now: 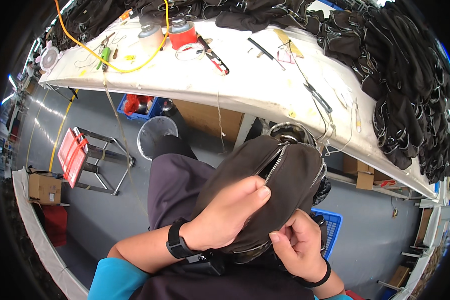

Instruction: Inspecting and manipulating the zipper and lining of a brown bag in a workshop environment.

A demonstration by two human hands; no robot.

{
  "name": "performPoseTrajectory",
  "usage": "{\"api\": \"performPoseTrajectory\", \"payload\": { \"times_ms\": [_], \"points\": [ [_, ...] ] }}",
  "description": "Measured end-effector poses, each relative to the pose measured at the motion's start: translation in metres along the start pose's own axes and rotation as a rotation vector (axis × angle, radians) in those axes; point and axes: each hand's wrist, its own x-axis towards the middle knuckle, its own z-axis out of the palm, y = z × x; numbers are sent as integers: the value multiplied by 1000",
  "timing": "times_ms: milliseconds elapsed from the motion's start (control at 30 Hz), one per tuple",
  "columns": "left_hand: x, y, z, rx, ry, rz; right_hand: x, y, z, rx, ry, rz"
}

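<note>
A dark brown fabric bag (302,172) with silver metal zippers rests across my lap, its far end close to the table edge. One zipper (276,167) runs along its top and is parted over a short stretch, showing a dark gap. My left hand (225,212), with a black band on its wrist, grips the bag beside this zipper, thumb on top and fingers mostly hidden. Lower on the right side, my right hand (300,245) is closed in a pinch on the bag's fabric. More zipper teeth show along the bag's right and lower edges.
Ahead stands a white-covered table (265,95) with a red can (182,35), a tape roll (189,51) and black snips (318,97). Dark zippered pieces (400,95) are heaped at right. On the floor are a bin (155,135), a stool (97,157) and a blue crate (332,227).
</note>
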Motion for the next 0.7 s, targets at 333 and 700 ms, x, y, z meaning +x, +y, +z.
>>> {"api": "performPoseTrajectory", "payload": {
  "times_ms": [333,700],
  "points": [
    [-10,24,-22,749,-239,149,-1,-1,3,436,200,225],
    [-17,18,-15,-84,-225,-264,11,16,-1,668,233,428]
  ]
}}
